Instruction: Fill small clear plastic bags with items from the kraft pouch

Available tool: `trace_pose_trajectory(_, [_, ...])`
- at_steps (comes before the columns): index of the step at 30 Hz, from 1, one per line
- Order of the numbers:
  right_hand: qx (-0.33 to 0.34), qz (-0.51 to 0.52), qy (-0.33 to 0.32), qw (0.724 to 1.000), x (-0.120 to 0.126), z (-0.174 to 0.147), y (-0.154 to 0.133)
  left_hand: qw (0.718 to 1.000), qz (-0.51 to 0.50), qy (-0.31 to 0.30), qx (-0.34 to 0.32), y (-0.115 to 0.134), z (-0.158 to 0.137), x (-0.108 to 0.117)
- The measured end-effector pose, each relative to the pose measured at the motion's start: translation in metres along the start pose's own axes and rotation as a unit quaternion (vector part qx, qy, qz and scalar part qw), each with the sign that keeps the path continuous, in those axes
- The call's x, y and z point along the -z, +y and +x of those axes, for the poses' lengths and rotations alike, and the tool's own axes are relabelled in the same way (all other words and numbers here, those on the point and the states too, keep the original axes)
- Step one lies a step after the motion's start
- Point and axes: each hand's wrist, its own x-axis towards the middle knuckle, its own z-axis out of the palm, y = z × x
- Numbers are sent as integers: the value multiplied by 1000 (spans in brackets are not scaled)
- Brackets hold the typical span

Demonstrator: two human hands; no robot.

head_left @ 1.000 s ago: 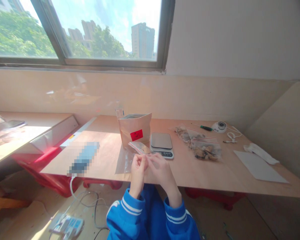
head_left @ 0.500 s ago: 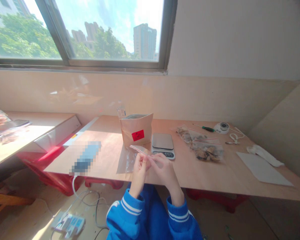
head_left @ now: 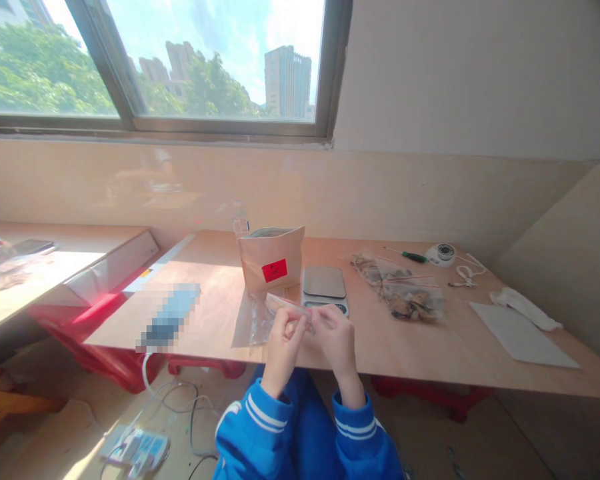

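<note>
Pinching a small zip bag (head_left: 289,308) at its top edge, left hand (head_left: 283,343) and right hand (head_left: 336,340) both grip it above the table's (head_left: 430,347) near edge, just before the scale (head_left: 323,285). Filled bags (head_left: 405,293) lie right; seal state can't be told.

Packing workrm: scale (head_left: 323,288), kraft pouch (head_left: 271,259).
</note>
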Motion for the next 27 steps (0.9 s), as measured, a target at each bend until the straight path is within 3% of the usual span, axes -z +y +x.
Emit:
trace_pose_trajectory(7, [-25,4,46,999,-4,1,6,998,51,38,-19,5,-3,-4])
trace_pose_trajectory(12, [-143,56,208,966,18,7,18,996,87,-6,-29,2,-11,0])
trace_pose_trajectory(15, [-164,87,273,944,29,10,19,996,70,-39,-34,-3,-11,1])
trace_pose_trajectory(19, [-165,134,255,943,28,10,9,997,-49,-13,52,-12,-7,0])
trace_pose_trajectory(21, [-176,164,223,945,22,9,3,987,-119,7,108,-16,-5,-3])
trace_pose_trajectory(23, [-193,190,190,944,12,8,0,974,-175,-12,144,-20,-3,-8])
trace_pose_trajectory(25, [-211,205,158,943,1,6,-1,967,-203,-24,152,-26,0,-13])
trace_pose_trajectory(27, [-216,205,130,946,-10,5,-2,974,-187,29,123,-32,3,-13])
